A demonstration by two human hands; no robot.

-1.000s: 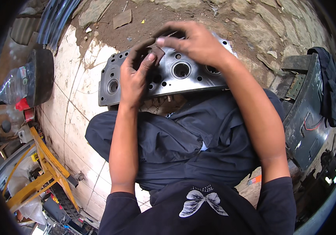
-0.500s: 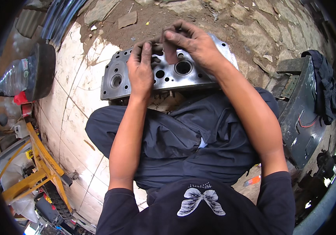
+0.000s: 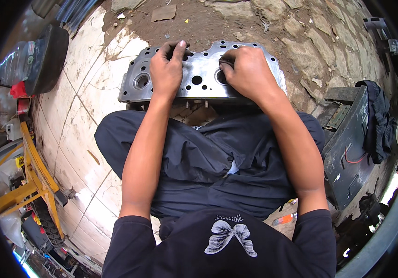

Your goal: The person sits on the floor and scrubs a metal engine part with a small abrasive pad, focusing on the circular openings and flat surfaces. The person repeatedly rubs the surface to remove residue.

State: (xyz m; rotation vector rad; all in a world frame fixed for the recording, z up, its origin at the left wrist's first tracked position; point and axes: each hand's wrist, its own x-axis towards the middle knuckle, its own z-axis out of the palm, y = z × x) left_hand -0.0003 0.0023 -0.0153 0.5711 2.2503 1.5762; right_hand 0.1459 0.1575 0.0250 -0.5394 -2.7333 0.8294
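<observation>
A grey metal engine cylinder head with round ports and bolt holes lies flat before my crossed legs. My right hand is bent over its right-hand port. Thumb and fingers there pinch a thin dark piece, probably sandpaper, mostly covered by the hand. Over the left part of the metal face is my left hand, fingers curled and blackened, thumb pointing away from me. What those fingers hold, if anything, is hidden. The left port shows beside that hand.
Pale tiles lie to the left, dirt and flat stones beyond. A yellow frame stands at left, below a dark bin and a clear plastic bottle. On the right is a dark metal box with a black cloth.
My hands were raised together above the cylinder head with the reddish-brown piece between them. They have moved apart, and the right has come down to the right port. The view has shifted slightly.
</observation>
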